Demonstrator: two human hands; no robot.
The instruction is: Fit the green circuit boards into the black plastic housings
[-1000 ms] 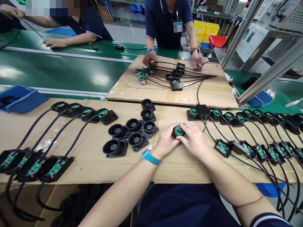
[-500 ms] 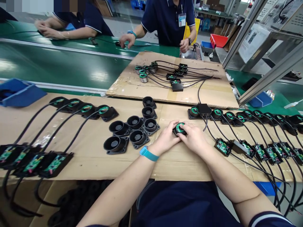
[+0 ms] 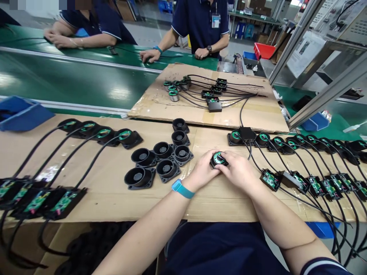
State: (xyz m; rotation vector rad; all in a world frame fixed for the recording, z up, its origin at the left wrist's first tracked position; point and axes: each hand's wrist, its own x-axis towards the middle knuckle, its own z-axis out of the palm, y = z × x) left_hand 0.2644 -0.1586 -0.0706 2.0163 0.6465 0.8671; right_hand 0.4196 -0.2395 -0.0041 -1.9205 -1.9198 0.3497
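Both my hands are closed around a round black fan housing (image 3: 219, 158) with a green ring-shaped circuit board inside it. My left hand (image 3: 204, 170) grips its left side, and my right hand (image 3: 237, 167) grips its right side, fingers at the board's upper edge. The palms nearly meet below it. A closed black box (image 3: 247, 133) with cables lies just beyond my right hand; one cable runs down behind that hand, where its end is hidden. To the left stand several bare black fan housings (image 3: 166, 168), apart from my hands.
Wired housings (image 3: 126, 136) join open circuit boxes (image 3: 64, 201) at left; a similar row (image 3: 292, 144) with boxes (image 3: 270, 179) fills the right. Metal motors (image 3: 173, 94) lie on the far cardboard (image 3: 160, 109). A blue bin (image 3: 25, 112) sits left. Two co-workers (image 3: 197, 30) are across the belt.
The housing in my hands has turned slightly, and more of its green board shows. Across the belt, a co-worker's hand has come down onto the table edge.
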